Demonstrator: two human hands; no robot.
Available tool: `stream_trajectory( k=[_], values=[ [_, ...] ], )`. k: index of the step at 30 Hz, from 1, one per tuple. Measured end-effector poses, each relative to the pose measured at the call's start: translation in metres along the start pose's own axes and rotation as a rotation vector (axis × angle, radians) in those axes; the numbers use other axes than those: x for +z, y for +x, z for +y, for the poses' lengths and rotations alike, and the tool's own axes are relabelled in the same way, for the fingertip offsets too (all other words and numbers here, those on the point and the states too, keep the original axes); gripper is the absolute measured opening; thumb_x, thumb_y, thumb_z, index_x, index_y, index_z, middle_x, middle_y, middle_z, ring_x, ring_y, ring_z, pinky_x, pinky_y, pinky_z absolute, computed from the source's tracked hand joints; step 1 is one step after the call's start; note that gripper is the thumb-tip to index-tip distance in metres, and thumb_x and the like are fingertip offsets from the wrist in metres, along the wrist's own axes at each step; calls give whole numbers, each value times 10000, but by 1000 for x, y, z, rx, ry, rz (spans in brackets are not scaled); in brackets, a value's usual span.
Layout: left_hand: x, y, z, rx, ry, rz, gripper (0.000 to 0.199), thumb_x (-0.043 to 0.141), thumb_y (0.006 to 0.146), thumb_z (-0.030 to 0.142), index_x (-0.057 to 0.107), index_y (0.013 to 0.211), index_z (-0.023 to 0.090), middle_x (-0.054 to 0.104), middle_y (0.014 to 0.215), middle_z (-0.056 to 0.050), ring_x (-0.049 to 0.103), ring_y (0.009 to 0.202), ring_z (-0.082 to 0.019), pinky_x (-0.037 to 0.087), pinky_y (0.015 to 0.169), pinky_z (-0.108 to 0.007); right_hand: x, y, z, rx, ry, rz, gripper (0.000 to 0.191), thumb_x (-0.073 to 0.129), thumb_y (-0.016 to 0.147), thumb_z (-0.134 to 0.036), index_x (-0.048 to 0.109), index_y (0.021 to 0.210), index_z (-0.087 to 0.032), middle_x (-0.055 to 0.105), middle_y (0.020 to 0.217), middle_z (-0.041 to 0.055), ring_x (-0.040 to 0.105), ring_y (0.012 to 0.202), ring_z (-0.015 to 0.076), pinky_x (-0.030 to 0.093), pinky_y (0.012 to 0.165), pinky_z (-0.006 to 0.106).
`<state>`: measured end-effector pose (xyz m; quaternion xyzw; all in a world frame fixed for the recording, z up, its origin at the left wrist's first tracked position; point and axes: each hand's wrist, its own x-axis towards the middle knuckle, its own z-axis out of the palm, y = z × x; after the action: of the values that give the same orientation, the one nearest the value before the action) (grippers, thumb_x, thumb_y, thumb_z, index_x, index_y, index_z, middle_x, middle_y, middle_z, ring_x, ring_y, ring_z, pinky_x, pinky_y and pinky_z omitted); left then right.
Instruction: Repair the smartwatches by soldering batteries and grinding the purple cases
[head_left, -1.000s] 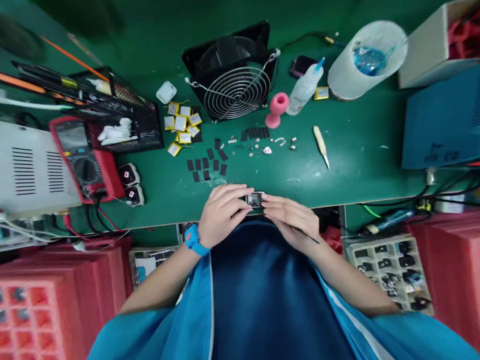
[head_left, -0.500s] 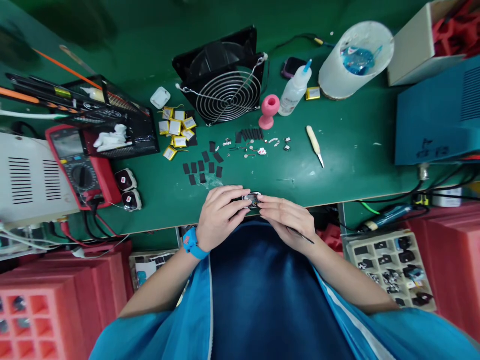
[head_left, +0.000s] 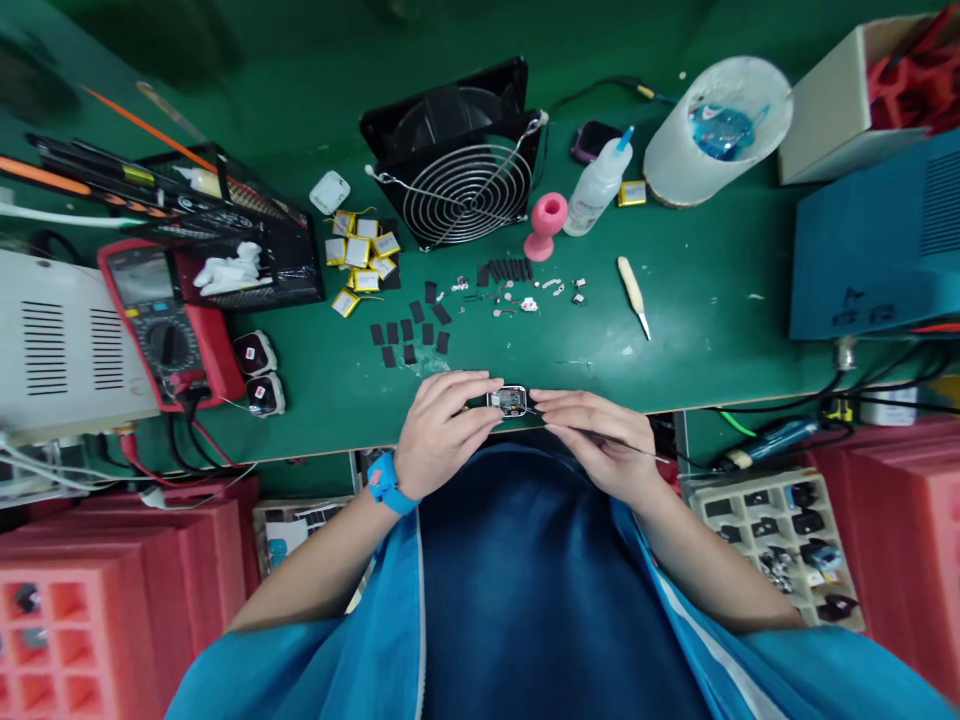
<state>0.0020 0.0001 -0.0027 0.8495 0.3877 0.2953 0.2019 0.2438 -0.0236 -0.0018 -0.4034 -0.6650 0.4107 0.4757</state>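
at the left end of the counter (head_left: 322,400) lies a red multimeter (head_left: 166,345), and just beside it a black mesh holder (head_left: 296,265) with pens. near the front edge there, two small dark cases (head_left: 253,352) lie side by side. farther to the right i have a pile of yellow-edged batteries (head_left: 358,252), and in front of it some flat black pieces (head_left: 406,328) are spread.

my left hand (head_left: 442,430), with a blue band (head_left: 386,483) on its wrist, is over the front edge; its fingers are clamped on the left side of a small open device (head_left: 514,402). i hold this device at the middle of the front edge, and its inner parts are visible. behind it, toward the back edge, stands a black fan (head_left: 461,130). then come a pink stand (head_left: 544,230) and a white bottle (head_left: 596,190).

my right hand (head_left: 619,425) has its fingers together on a thin dark tool (head_left: 626,446). its tip is at the device's right side; i cannot tell if they touch.

a pale-handled tool (head_left: 631,290) lies behind this hand, and a blue box (head_left: 874,250) occupies the right end.
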Motion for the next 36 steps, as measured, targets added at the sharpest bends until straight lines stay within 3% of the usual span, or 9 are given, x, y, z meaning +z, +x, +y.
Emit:
stream_trajectory(
  k=[9, 27, 36],
  values=[
    [2, 1, 1, 7, 29, 10, 166, 713, 952, 151, 718, 1086, 250, 763, 1213, -61, 685, 1196, -238, 567, 964, -435, 5, -5, 3, -116, -94, -1, 365, 708, 883, 21, 754, 1179, -187, 818, 1055, 98, 783, 1114, 251, 676, 955, 403],
    [1, 4, 3, -20, 40, -11, 82, 718, 960, 180, 742, 998, 249, 789, 1212, -31, 690, 1185, -235, 560, 952, -432, 7, -3, 2, -145, -111, 12, 341, 705, 894, 7, 756, 1170, -186, 825, 1014, 94, 791, 1097, 262, 691, 930, 415],
    [1, 5, 3, -12, 36, -6, 84, 734, 948, 172, 731, 992, 243, 790, 1205, -34, 686, 1184, -236, 556, 953, -431, 6, -5, 6, -191, -78, 25, 447, 696, 896, 18, 730, 1276, -216, 807, 1176, 119, 770, 1158, 274, 689, 949, 441]
  ],
)
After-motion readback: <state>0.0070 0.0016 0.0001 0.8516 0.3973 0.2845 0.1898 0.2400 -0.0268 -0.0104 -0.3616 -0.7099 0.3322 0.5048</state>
